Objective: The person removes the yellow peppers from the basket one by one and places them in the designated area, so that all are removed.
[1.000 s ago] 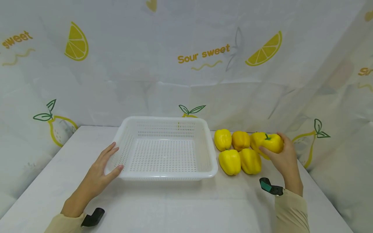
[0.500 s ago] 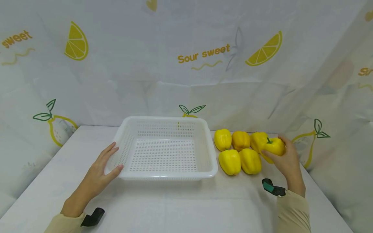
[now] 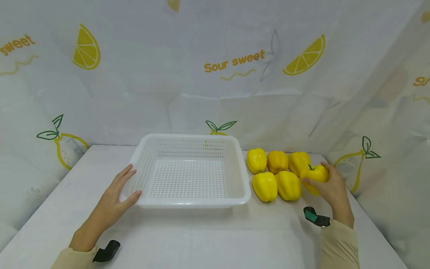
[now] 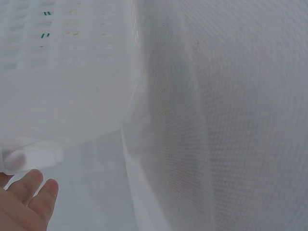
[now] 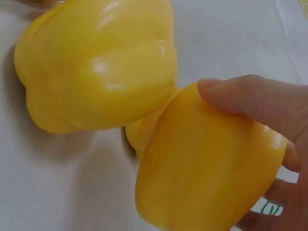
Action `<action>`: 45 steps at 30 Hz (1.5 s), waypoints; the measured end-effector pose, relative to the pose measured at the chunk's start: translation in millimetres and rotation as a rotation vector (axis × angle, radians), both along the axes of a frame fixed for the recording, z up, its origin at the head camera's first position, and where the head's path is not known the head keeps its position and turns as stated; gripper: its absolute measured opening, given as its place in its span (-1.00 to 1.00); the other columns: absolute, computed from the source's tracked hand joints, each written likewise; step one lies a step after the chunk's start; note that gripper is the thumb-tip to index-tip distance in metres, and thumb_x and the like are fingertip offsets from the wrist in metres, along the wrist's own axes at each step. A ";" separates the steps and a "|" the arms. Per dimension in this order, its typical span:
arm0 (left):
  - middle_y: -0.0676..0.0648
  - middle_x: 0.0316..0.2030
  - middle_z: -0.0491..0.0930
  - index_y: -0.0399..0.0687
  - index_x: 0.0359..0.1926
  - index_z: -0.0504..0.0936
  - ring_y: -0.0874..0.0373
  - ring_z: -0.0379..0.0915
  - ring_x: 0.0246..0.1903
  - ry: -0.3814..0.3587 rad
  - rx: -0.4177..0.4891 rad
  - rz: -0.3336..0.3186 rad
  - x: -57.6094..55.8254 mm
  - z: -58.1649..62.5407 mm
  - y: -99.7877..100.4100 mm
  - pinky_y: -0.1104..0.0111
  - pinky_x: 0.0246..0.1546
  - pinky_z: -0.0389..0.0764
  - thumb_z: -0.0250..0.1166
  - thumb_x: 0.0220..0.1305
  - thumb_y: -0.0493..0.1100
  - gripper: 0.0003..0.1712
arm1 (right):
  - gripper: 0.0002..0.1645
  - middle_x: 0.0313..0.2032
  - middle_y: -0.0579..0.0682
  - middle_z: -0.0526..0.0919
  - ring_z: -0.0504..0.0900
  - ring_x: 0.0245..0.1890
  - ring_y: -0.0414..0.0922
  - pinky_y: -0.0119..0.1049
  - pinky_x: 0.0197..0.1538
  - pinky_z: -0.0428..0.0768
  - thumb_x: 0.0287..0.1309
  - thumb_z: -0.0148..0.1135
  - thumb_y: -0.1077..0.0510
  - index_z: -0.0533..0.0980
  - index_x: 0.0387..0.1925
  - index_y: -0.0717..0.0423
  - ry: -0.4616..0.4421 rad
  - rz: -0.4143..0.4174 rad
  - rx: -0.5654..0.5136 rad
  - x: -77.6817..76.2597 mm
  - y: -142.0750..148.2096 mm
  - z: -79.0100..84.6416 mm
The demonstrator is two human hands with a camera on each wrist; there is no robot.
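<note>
My right hand grips a yellow bell pepper at the right end of a group of peppers, its green stem pointing up. In the right wrist view the thumb lies across the top of this pepper, fingers on the far side; another yellow pepper sits close by. My left hand rests at the front left corner of a white perforated plastic basket, fingers extended along its left side and thumb at the front rim. The left wrist view shows fingertips just below the basket's edge.
Left of the held pepper, several yellow peppers stand in two rows, among them a front one and a deeper yellow back one. The basket is beside them. A white lemon-print cloth hangs behind the white table.
My right hand has brought its pepper down and slightly to the right, uncovering more of the pepper behind it. The left hand and the basket stay put.
</note>
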State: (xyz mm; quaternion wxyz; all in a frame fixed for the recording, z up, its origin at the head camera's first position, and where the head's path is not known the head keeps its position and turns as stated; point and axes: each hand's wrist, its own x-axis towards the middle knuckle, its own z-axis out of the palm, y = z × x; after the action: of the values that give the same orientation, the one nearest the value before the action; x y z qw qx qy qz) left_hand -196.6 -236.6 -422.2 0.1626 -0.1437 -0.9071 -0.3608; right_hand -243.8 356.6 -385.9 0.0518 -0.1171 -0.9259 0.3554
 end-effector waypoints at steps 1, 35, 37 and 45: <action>-0.21 0.51 0.09 -0.17 0.43 0.26 -0.41 0.07 0.42 -0.001 -0.001 0.002 0.2 0.1 0.0 -0.40 0.20 0.23 0.31 0.28 -0.07 -0.23 | 0.21 0.45 0.53 -0.05 0.13 0.33 0.49 0.42 0.30 0.26 0.23 0.27 -0.21 -0.18 0.53 0.31 -0.010 -0.002 0.000 -0.1 -0.1 0.3; -0.21 0.51 0.10 -0.19 0.42 0.27 -0.42 0.10 0.40 0.035 0.004 -0.004 -1.0 -2.4 -0.1 -0.39 0.17 0.27 0.32 0.26 -0.12 -0.24 | 0.13 0.38 0.63 -0.01 0.12 0.32 0.49 0.43 0.33 0.20 0.27 0.20 -0.20 -0.12 0.50 0.38 -0.112 0.001 0.051 -8.7 6.2 -18.3; -0.22 0.51 0.10 -0.20 0.42 0.27 -0.42 0.10 0.40 0.034 0.004 -0.005 -0.9 -1.7 0.2 -0.39 0.17 0.27 0.32 0.26 -0.12 -0.24 | 0.14 0.38 0.65 -0.06 0.06 0.34 0.52 0.45 0.34 0.16 0.28 0.18 -0.20 -0.14 0.50 0.40 -0.122 0.022 0.060 -8.8 7.9 -18.2; -0.23 0.50 0.10 -0.23 0.41 0.27 -0.43 0.10 0.39 0.028 -0.001 -0.001 -0.6 -0.2 1.1 -0.39 0.17 0.26 0.32 0.27 -0.11 -0.24 | 0.11 0.40 0.60 -0.03 0.04 0.36 0.52 0.44 0.35 0.13 0.29 0.18 -0.13 -0.16 0.50 0.41 -0.140 0.038 0.075 -12.0 11.5 -20.3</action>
State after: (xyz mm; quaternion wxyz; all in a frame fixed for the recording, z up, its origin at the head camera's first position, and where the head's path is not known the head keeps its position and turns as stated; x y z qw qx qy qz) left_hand -197.1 -235.5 -422.4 0.1751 -0.1493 -0.9048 -0.3584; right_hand -255.8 368.1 -406.2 -0.0152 -0.1221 -0.9420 0.3121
